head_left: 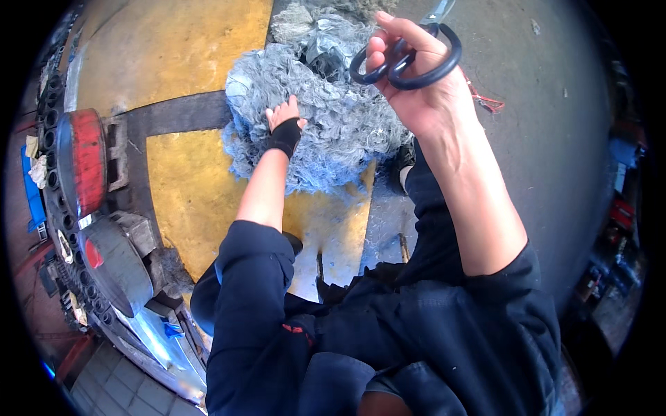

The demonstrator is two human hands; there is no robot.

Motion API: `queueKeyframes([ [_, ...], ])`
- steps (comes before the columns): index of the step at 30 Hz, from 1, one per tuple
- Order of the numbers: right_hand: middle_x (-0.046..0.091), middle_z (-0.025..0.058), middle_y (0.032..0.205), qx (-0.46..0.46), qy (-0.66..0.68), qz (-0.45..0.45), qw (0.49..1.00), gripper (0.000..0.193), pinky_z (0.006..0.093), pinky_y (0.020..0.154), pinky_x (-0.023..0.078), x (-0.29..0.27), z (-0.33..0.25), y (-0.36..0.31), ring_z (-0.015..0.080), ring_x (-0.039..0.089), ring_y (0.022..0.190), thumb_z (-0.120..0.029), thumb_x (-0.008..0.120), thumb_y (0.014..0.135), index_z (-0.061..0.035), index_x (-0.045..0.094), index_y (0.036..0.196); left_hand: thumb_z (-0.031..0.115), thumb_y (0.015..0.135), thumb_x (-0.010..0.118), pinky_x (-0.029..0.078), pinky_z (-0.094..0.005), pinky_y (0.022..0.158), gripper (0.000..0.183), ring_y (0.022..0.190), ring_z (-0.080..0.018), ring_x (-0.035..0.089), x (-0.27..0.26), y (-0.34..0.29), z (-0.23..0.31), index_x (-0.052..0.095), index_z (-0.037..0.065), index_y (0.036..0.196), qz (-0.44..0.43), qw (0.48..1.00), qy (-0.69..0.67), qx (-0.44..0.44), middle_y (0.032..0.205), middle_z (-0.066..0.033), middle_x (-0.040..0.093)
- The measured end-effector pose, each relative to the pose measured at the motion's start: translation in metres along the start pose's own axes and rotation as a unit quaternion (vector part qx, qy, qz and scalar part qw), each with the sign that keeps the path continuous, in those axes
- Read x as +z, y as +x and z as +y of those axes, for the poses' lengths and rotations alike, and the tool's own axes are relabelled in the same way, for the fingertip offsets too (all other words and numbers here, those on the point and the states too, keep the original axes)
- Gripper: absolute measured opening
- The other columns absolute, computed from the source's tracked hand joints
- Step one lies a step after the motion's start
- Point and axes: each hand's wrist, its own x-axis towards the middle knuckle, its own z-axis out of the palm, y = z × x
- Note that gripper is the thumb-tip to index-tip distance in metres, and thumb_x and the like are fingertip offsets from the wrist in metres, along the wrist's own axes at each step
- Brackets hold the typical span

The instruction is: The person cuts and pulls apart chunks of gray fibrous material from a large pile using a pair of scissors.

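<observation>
A big heap of tangled grey-blue fibre [333,132], perhaps old netting or thread, lies in front of me. My left hand [283,119], in a black wrist wrap that leaves the fingers bare, rests on its near left side with the fingers stretched out. Raised above the heap's right side, my right hand [427,90] grips a pair of scissors [454,59] with large black loop handles. The scissor blades point up and away, and their tips are cut off by the picture's top edge.
Yellow floor panels [187,180] separated by dark strips lie under the heap. To the left stand a red round drum-like object [87,163] and a grey one [121,267], beside concrete blocks [116,152]. A thin red cord [491,104] lies on the grey floor to the right.
</observation>
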Motion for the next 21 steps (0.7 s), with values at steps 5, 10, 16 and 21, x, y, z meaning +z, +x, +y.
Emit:
queueKeyframes([
  [5,0.057,0.006,0.069,-0.017,-0.042,-0.025,0.999,0.014,0.0222,0.054,0.047,0.005,-0.002,-0.005,0.0119,0.057,0.062,-0.008,0.069,0.076,0.0021,0.059,0.079,0.028,0.07,0.073,0.033,-0.0412,0.079,0.052,0.088,-0.0267,0.058,-0.008,-0.069,0.002,0.048,0.011,0.112,0.066,0.995,0.008,0.079,0.087,-0.0102,0.062],
  [10,0.058,0.0037,0.07,-0.126,-0.151,-0.073,0.978,0.021,0.0231,0.059,0.043,0.007,0.001,-0.014,0.0105,0.056,0.063,-0.017,0.073,0.073,-0.0005,0.061,0.078,0.026,0.072,0.069,0.032,-0.039,0.078,0.041,0.089,-0.024,0.055,-0.057,-0.129,0.013,0.056,0.014,0.108,0.118,0.986,-0.018,0.118,0.088,-0.0073,0.059],
  [16,0.061,0.005,0.07,-0.124,-0.331,-0.1,0.93,0.03,0.0238,0.059,0.043,0.007,0.0,-0.016,0.0103,0.055,0.063,-0.025,0.075,0.072,-0.0007,0.059,0.081,0.017,0.067,0.062,0.036,-0.0401,0.075,0.042,0.089,-0.0286,0.053,-0.134,-0.156,-0.005,0.056,0.012,0.108,0.209,0.963,0.008,0.167,0.09,-0.0093,0.056],
  [21,0.065,0.0084,0.066,-0.191,-0.41,-0.063,0.889,0.024,0.0272,0.055,0.048,0.003,0.003,-0.012,0.0121,0.061,0.058,-0.018,0.075,0.071,0.0009,0.062,0.076,0.01,0.063,0.057,0.041,-0.0402,0.072,0.04,0.083,-0.0323,0.05,-0.211,-0.182,-0.014,0.057,0.008,0.103,0.265,0.943,-0.028,0.197,0.084,-0.013,0.05],
])
